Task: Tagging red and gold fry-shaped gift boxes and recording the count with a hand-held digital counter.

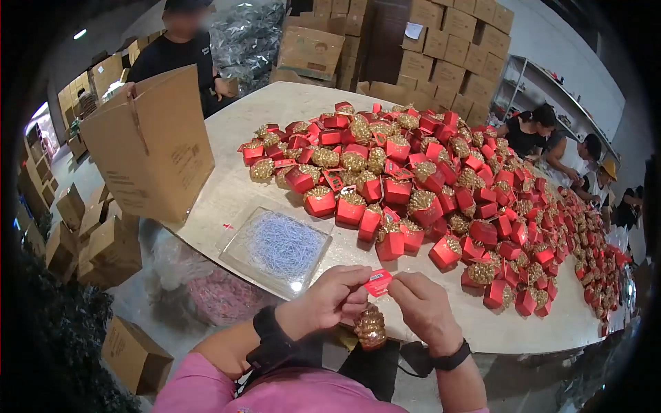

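Left hand: fingers curled closed; the left hand (332, 297) appears to pinch the near edge of the red tag (377, 283).
Right hand: thumb and forefinger drawn together; the right hand (427, 308) grips the tag's opposite edge.
Gold ornament: the gold ornament (370, 328) is just below the hands, at the near edge of the desk (224, 141); its means of suspension cannot be made out.
Drop hazard: a loosened pinch could let the ornament fall past the desk edge.
Tag hazard: opposed pulling could crease or tear the tag.
String hazard: the strings (286, 242) in the clear tray (255, 274) lie loosely heaped; careless picking could tangle them.
Pile hazard: knocking the red-and-gold pile (396, 189) could dislodge pieces.
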Motion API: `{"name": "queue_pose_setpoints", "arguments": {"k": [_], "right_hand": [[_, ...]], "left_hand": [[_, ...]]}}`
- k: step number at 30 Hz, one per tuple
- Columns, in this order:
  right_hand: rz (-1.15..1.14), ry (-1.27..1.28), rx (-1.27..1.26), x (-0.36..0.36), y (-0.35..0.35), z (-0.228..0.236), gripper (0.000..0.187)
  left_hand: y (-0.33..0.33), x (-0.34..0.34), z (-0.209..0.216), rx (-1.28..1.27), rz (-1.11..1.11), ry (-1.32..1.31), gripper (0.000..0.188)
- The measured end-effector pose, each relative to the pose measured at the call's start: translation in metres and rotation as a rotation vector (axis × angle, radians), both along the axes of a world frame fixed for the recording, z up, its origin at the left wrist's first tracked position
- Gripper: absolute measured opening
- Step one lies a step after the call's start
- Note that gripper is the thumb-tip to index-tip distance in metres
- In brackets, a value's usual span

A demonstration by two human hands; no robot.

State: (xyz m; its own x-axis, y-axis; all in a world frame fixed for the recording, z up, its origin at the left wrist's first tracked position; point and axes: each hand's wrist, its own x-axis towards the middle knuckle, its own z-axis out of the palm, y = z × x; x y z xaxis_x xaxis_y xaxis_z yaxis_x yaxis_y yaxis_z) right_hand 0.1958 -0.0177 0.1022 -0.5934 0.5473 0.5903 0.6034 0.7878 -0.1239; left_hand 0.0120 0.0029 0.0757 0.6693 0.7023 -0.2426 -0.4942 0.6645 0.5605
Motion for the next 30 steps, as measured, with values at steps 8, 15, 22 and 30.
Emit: {"name": "queue_pose_setpoints", "arguments": {"k": [8, 15, 22, 30], "right_hand": [[-0.055, -0.022, -0.077, 0.003, 0.004, 0.012, 0.015], [-0.038, 0.300, -0.500, -0.003, 0.014, 0.014, 0.008], [-0.265, 0.995, -0.718, -0.029, -0.003, -0.008, 0.007], [-0.075, 1.283, -1.011, -0.049, 0.010, -0.026, 0.006]], "left_hand": [[0.003, -0.006, 0.012, 0.476, 0.148, 0.387, 0.017], [-0.004, -0.006, 0.016, 1.030, 0.284, 0.770, 0.012], [-0.002, 0.007, 0.008, 0.898, 0.764, 0.689, 0.011], [-0.014, 0.015, 0.004, 1.397, 0.784, 0.825, 0.006]]}}
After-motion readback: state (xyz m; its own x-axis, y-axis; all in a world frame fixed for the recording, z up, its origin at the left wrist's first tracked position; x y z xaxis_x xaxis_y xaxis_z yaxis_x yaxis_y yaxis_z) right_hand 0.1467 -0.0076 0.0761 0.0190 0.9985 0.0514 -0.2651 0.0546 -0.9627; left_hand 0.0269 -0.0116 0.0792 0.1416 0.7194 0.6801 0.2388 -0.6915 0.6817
